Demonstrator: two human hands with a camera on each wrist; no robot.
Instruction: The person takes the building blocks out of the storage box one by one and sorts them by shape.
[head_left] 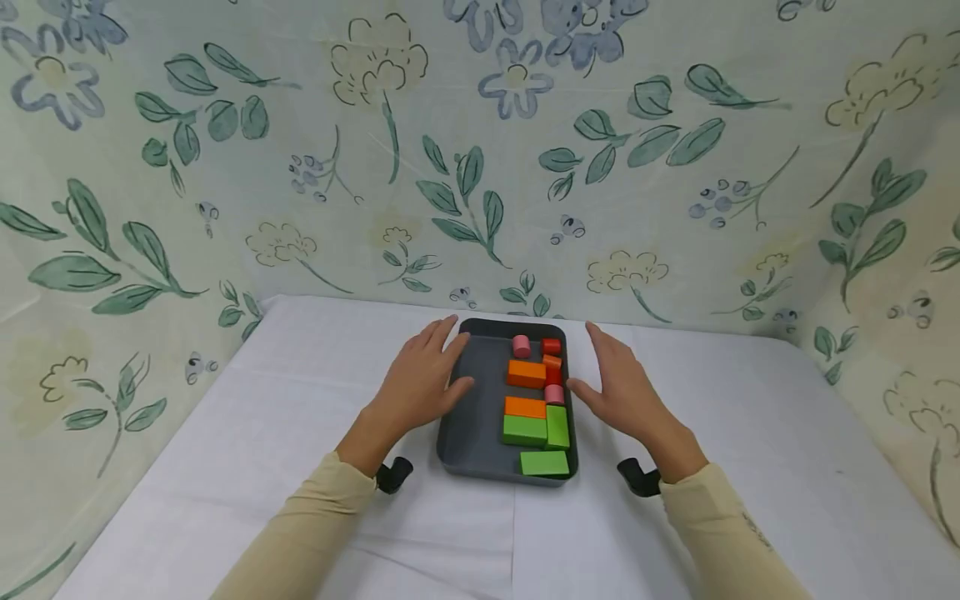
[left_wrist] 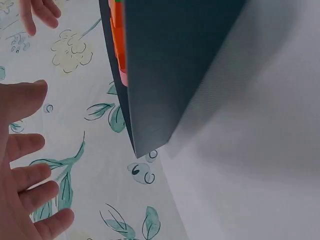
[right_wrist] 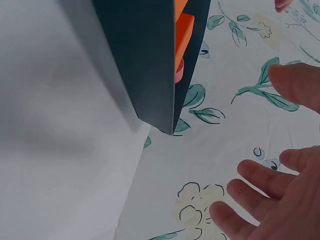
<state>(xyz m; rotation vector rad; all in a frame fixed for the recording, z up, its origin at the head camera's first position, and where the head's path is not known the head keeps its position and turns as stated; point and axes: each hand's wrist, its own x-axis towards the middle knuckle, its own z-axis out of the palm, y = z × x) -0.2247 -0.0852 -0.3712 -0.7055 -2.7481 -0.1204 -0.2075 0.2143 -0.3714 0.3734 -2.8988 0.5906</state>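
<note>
A dark grey tray (head_left: pixel 476 425) lies on the white cloth between my two hands. Along its right side sit orange blocks (head_left: pixel 527 373), green blocks (head_left: pixel 525 431), small red pieces (head_left: pixel 551 346) and pink cylinders (head_left: pixel 521 347). My left hand (head_left: pixel 416 379) hovers by the tray's left wall, fingers spread and holding nothing. By the right wall is my right hand (head_left: pixel 630 392), also spread and without anything in it. Both wrist views show the tray wall (left_wrist: pixel 160 100) apart from the fingers. From those low angles most of the blocks are hidden behind the walls.
White cloth (head_left: pixel 315 358) covers the table around the tray. A floral-patterned curtain (head_left: pixel 465 167) hangs behind the table and along both sides. Black strap-like pieces (head_left: pixel 395 475) show at both wrists.
</note>
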